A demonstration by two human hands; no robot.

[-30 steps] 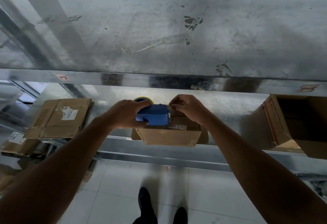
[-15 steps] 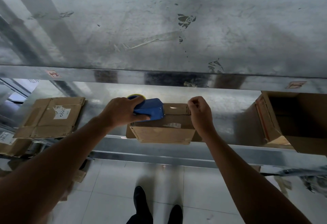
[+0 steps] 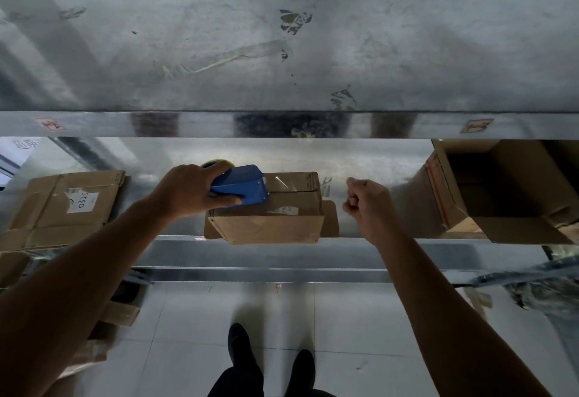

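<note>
Sparse writing, mostly too blurred to read.
A white label (image 3: 82,203) on the flattened carton (image 3: 47,224) at left carries handwritten digits, roughly "5750"; the red stickers (image 3: 50,124) on the shelf edge (image 3: 282,127) and the middle box's (image 3: 275,227) small label (image 3: 286,208) are illegible.

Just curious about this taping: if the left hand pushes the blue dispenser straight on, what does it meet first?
The left hand and blue dispenser would run along the cardboard box; beyond it, probably the right hand, depth unclear.

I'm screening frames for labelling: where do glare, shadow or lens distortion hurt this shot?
Head view: glare washes the metal shelf behind the small brown cardboard box; the blue plastic tape dispenser in the left hand reads clearly; forearms are underexposed and wide-angle stretched; the right hand looks soft.
</note>
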